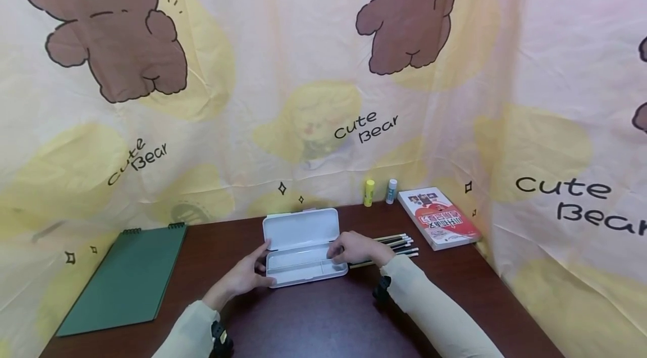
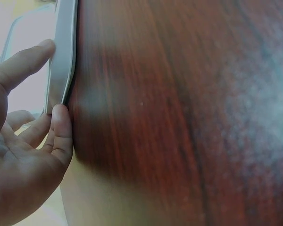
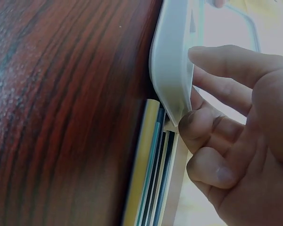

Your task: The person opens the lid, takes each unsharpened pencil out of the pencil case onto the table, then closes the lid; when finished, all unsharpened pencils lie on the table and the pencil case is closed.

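Observation:
A white pencil case point(image 1: 295, 276) lies on the dark wooden table, its lid point(image 1: 301, 230) raised at the back. Dividers split its tray into compartments. My left hand point(image 1: 242, 275) grips the case's left end; in the left wrist view, its thumb point(image 2: 30, 63) lies against the rim and a fingertip touches the end wall. My right hand point(image 1: 358, 248) reaches over the right end with bent fingers, their tips down at the right compartment. In the right wrist view its thumb point(image 3: 226, 60) meets the rim; whether anything sits between those fingertips is hidden.
Several pencils point(image 1: 408, 250) lie right of the case, under the right wrist. A yellow tube point(image 1: 369, 193) and a white-capped glue stick point(image 1: 391, 191) stand at the back beside a red-and-white book point(image 1: 438, 218). The green spiral pad point(image 1: 128, 279) lies left. Bear-printed curtains enclose the table.

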A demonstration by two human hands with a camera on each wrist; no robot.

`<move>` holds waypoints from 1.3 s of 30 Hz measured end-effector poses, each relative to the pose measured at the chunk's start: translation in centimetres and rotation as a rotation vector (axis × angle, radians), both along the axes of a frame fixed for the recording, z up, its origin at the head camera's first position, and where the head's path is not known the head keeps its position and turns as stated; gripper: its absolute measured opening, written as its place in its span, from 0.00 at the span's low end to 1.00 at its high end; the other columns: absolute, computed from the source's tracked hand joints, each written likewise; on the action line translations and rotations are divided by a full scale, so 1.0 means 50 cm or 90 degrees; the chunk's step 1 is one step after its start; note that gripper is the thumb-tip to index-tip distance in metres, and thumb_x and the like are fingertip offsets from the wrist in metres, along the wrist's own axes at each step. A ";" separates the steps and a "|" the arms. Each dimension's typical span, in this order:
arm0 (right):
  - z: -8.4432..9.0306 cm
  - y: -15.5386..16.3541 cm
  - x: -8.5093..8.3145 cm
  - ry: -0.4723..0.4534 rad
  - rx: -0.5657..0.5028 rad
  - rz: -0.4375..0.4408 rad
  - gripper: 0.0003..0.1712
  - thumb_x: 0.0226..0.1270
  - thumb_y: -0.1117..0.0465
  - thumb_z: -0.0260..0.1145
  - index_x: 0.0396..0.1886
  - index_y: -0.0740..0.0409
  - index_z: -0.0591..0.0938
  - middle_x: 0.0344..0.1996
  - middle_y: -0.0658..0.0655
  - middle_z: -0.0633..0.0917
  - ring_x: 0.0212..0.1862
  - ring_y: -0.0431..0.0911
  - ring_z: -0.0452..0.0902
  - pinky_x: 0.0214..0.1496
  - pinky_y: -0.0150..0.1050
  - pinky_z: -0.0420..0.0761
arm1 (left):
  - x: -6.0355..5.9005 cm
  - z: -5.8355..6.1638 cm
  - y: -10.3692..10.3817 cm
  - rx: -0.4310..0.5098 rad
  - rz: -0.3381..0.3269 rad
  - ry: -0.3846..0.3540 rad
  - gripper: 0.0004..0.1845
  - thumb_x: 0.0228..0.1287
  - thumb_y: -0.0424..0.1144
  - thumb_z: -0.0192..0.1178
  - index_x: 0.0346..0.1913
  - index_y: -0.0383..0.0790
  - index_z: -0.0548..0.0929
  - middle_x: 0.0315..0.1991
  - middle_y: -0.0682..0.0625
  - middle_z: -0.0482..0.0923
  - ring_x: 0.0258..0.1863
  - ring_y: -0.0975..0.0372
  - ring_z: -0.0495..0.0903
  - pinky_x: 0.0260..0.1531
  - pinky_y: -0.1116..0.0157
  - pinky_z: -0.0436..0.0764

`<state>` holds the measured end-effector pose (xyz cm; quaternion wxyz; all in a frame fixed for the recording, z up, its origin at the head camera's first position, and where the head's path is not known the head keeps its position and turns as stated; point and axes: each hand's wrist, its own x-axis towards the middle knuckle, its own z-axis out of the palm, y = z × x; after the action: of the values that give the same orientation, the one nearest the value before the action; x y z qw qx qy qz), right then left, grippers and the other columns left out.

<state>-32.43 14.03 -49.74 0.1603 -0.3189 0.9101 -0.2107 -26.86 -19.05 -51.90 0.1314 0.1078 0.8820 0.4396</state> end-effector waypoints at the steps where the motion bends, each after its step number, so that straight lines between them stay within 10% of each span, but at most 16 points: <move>1: 0.001 0.000 0.000 -0.003 0.001 0.000 0.10 0.65 0.59 0.69 0.45 0.47 0.90 0.38 0.43 0.89 0.38 0.33 0.79 0.46 0.33 0.80 | 0.000 0.000 -0.001 0.000 -0.002 0.000 0.57 0.50 0.38 0.78 0.80 0.50 0.53 0.70 0.41 0.69 0.50 0.57 0.74 0.44 0.63 0.75; 39: 0.011 -0.015 0.009 0.055 -0.026 -0.034 0.05 0.63 0.64 0.71 0.34 0.50 0.90 0.29 0.43 0.87 0.32 0.35 0.76 0.39 0.33 0.79 | 0.001 0.001 -0.002 -0.005 -0.003 0.001 0.57 0.50 0.40 0.78 0.80 0.50 0.53 0.70 0.40 0.69 0.50 0.56 0.75 0.45 0.61 0.76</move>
<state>-31.95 13.28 -49.19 0.1085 -0.3063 0.9200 -0.2193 -26.82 -19.15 -51.85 0.1322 0.1097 0.8835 0.4357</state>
